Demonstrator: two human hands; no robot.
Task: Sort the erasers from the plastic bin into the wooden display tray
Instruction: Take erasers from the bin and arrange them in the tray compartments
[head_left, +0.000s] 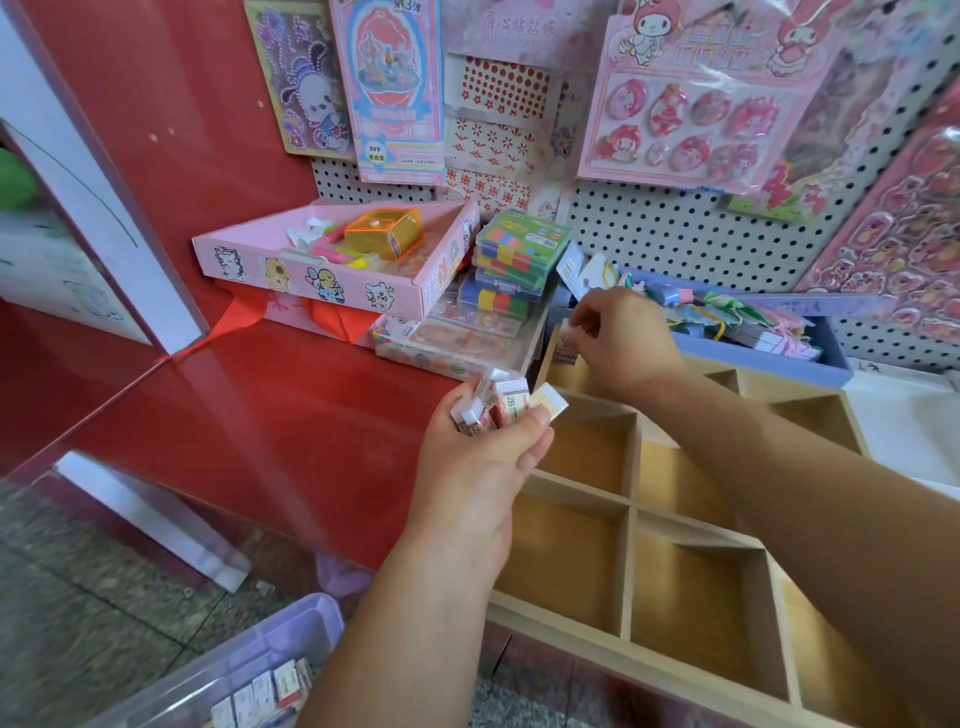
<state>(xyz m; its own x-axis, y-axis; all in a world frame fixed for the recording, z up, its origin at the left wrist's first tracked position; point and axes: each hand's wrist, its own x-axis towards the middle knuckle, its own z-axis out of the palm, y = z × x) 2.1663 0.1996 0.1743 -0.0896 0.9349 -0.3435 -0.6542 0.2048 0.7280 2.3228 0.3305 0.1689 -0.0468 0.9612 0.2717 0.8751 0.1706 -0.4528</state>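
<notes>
Left hand (483, 457): grips a bunch of erasers (498, 402) just left of the tray (631, 499).
Right hand (623, 338): pinches one over its far corner.
Progress: early (most compartments bare); more wait in the bin (280, 631).

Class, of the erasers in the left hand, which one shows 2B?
The middle eraser in the left hand, beside the cream eraser at the thumb; only its sleeve shows a readable red 2B.

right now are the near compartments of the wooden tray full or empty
Empty: near compartments of the wooden tray show only bare wood floors. The left hand grips several erasers; the right hand pinches one.
</notes>
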